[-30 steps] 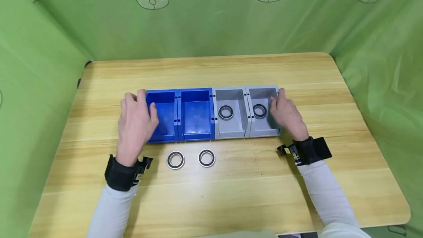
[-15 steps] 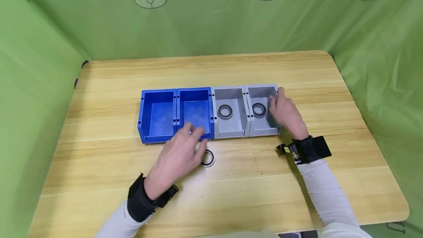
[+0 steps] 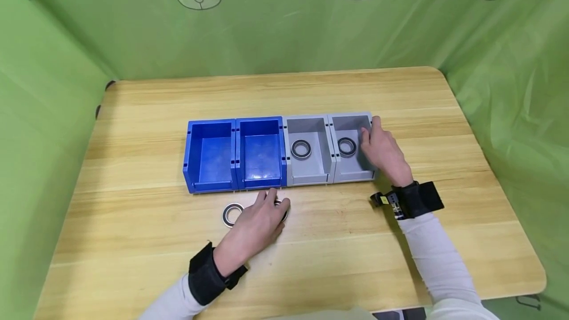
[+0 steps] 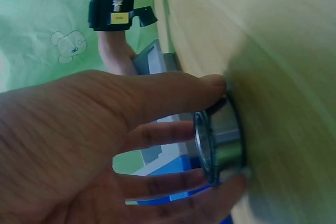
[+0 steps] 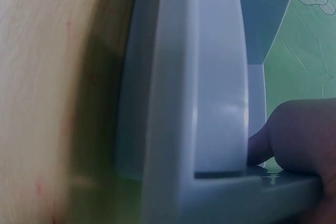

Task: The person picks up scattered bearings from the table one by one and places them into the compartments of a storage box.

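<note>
In the head view my left hand (image 3: 258, 226) reaches down over a ball bearing (image 4: 228, 135) lying in front of the bins. The left wrist view shows the thumb on one side of this metal ring and fingertips on the other, pinching its outer rim near the wood. To its left lies a second bearing (image 3: 226, 215), partly behind the hand. My right hand (image 3: 386, 154) grips the right side wall of the end grey bin (image 3: 355, 176), thumb inside. That bin contains one bearing (image 3: 340, 151); another bearing (image 3: 294, 153) sits in the neighbouring grey bin (image 3: 311, 180).
Two blue bins (image 3: 213, 159) adjoin the grey ones on the left, all in one row on the wooden table (image 3: 333, 260). Green cloth (image 3: 275, 38) with printed cartoon heads hangs behind the table and along both sides.
My left hand has left the left blue bin's outer wall, swung right and toward me, and come down on the right-hand loose bearing. The right hand has kept its grip on the grey bin.
</note>
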Demonstrator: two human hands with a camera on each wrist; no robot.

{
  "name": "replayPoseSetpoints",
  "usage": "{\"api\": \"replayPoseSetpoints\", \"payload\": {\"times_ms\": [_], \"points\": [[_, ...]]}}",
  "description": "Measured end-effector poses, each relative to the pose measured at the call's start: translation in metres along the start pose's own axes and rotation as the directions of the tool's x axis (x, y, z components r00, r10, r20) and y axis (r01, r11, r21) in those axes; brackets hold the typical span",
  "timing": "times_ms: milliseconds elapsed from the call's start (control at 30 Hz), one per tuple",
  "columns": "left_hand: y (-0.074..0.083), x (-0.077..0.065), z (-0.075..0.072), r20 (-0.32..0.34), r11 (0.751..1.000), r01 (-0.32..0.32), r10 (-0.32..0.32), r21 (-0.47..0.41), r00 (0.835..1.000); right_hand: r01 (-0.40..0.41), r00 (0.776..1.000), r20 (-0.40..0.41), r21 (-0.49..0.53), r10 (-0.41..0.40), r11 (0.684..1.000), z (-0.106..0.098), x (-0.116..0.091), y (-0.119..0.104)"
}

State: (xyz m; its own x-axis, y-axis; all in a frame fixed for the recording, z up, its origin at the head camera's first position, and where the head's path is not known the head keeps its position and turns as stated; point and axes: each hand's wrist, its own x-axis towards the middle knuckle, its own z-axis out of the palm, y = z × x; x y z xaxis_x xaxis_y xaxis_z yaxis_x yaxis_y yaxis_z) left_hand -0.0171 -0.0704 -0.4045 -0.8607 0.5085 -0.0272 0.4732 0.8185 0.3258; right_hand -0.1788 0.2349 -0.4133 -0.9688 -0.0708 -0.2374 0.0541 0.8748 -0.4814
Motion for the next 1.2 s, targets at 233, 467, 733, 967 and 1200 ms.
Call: {"api": "replayPoseSetpoints", "payload": {"times_ms": [233, 467, 733, 967, 1200], "points": [[-0.002, 0.000, 0.007, -0.035, 0.997, -0.061, 0.063, 0.048, 0.997, 0.014, 1.000, -0.004, 0.006, -0.014, 1.000, 0.000, -0.001, 0.000], [-0.002, 0.001, 0.012, -0.051, 0.987, -0.095, 0.103, 0.131, 0.993, 0.001, 1.000, 0.004, 0.002, -0.001, 1.000, -0.001, 0.000, 0.000], [-0.005, 0.001, 0.014, -0.089, 0.969, -0.131, 0.152, 0.208, 0.984, -0.019, 1.000, 0.018, -0.003, 0.019, 1.000, -0.001, 0.001, -0.001], [-0.009, 0.001, 0.009, -0.110, 0.960, -0.174, 0.202, 0.221, 0.973, -0.007, 1.000, 0.009, -0.007, 0.007, 1.000, 0.000, 0.001, 0.000], [-0.010, 0.004, -0.012, -0.106, 0.961, -0.185, 0.209, 0.204, 0.972, -0.022, 1.000, 0.010, -0.005, 0.022, 1.000, 0.000, 0.001, 0.000]]}}
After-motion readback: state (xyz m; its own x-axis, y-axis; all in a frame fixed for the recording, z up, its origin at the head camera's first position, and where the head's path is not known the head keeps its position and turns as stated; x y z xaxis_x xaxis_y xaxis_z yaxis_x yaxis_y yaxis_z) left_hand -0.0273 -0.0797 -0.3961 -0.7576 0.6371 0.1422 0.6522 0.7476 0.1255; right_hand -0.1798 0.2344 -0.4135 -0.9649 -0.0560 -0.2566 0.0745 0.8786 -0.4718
